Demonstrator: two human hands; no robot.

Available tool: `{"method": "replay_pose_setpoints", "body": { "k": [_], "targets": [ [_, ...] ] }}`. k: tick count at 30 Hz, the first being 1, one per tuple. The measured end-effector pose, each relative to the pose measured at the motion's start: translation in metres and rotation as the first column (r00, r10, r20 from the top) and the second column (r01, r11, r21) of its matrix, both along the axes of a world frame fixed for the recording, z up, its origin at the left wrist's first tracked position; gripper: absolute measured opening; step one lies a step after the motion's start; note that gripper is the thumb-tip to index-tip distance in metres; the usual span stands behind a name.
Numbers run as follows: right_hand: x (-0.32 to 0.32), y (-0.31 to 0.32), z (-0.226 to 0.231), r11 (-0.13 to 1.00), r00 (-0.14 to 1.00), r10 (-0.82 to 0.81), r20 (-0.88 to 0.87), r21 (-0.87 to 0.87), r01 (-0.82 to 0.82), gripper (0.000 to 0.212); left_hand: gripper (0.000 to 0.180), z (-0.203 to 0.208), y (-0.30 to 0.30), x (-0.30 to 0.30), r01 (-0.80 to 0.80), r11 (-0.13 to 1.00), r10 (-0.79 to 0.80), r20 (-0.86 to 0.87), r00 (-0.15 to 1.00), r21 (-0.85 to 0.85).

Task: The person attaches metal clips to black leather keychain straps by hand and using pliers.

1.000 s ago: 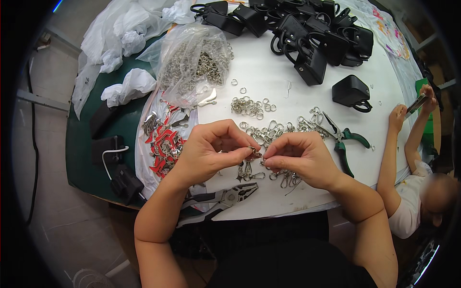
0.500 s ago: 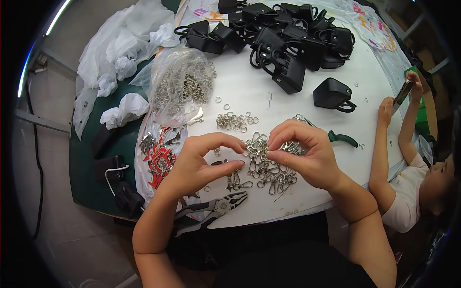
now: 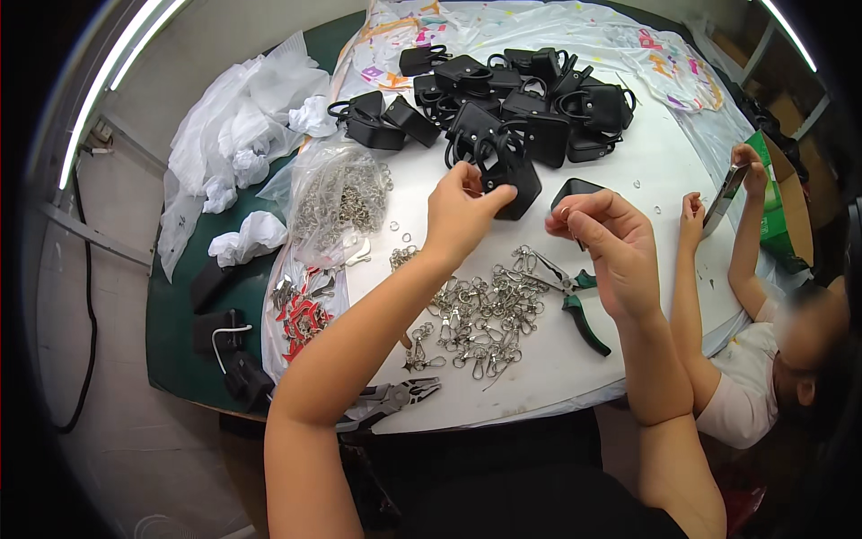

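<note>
My left hand (image 3: 465, 208) reaches to the front of a pile and closes on a black mini bag (image 3: 516, 187), fingers by its handle, thumb against its side. Raised at the right, my right hand (image 3: 615, 247) pinches a small metal ring (image 3: 566, 214); a dark bit shows under its fingers. Behind that hand a second black mini bag (image 3: 576, 187) stands partly hidden. Between my arms lies a heap of silver swivel clasps (image 3: 489, 314). Green-handled pliers (image 3: 584, 314) rest at its right, tips touching the clasps.
Grey pliers (image 3: 395, 400) lie at the near edge. A clear bag of metal rings (image 3: 341, 193) and red-and-silver pieces (image 3: 303, 314) are at left. More black mini bags (image 3: 539, 135) fill the far side. At right another person's hands hold a phone (image 3: 725, 199).
Both hands have moved up and away from the clasps, the left to a black mini bag, the right outward with a ring. The whole view has shifted too.
</note>
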State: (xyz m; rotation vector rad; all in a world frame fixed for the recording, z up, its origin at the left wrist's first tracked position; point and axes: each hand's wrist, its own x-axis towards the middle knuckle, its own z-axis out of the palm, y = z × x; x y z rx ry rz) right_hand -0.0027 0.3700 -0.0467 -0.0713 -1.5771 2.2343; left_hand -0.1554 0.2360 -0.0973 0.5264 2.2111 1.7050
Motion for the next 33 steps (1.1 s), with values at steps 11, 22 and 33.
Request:
{"method": "replay_pose_setpoints", "body": {
  "k": [11, 22, 33],
  "targets": [
    [0.018, -0.036, -0.006, 0.792, 0.871, 0.491, 0.027, -0.43, -0.433, 0.008, 0.048, 0.057, -0.105, 0.121, 0.077, 0.837, -0.366, 0.449, 0.815, 0.542],
    [0.03, -0.057, -0.002, 0.828, 0.938, 0.344, -0.048, 0.487, -0.279, 0.013, 0.047, 0.04, -0.141, 0.146, 0.045, 0.997, -0.024, -0.308, 0.951, 0.059],
    [0.033, -0.058, 0.003, 0.704, 0.92, 0.374, -0.121, 0.683, -0.196, 0.021, 0.048, 0.051, -0.151, 0.14, 0.095, 0.989, -0.132, -0.402, 0.906, -0.112]
  ]
}}
